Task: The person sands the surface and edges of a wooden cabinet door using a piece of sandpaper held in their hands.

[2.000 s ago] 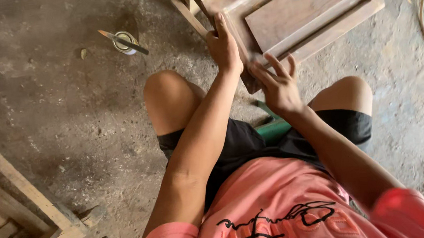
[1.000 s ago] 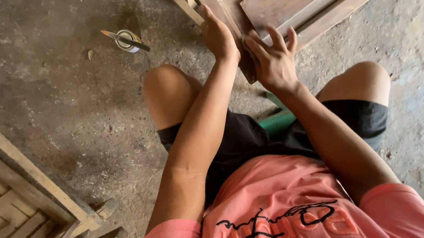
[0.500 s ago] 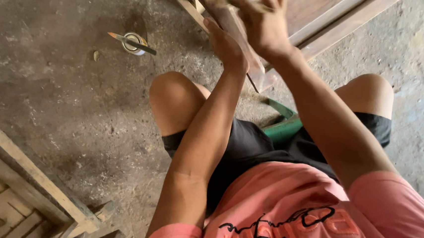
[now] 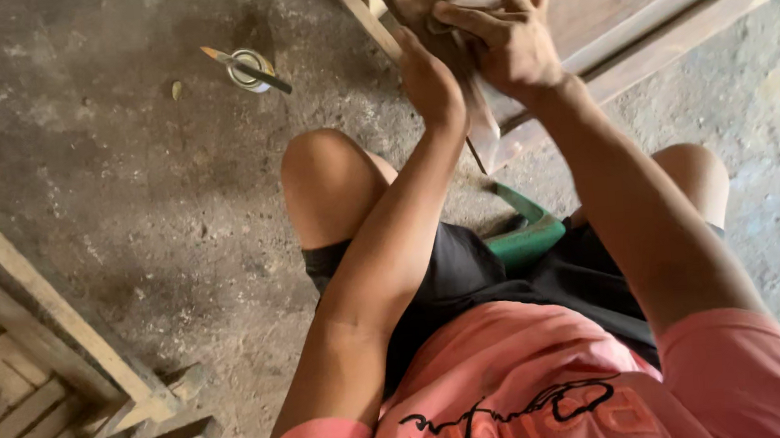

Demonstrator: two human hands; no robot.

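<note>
A small round tin can [image 4: 249,70] stands open on the concrete floor [image 4: 85,176], upper left.

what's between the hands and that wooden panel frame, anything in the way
Nothing visible. The left hand rests against the near corner edge of the wooden panel frame, and the right hand presses down on its top with a brownish pad or wad, too blurred to identify. No tool or scrap lies between them.

Person in a salmon-pink short-sleeved shirt [image 4: 548,382] with black lettering, partly cut off, black shorts [image 4: 495,276], bare forearms and knees.
</note>
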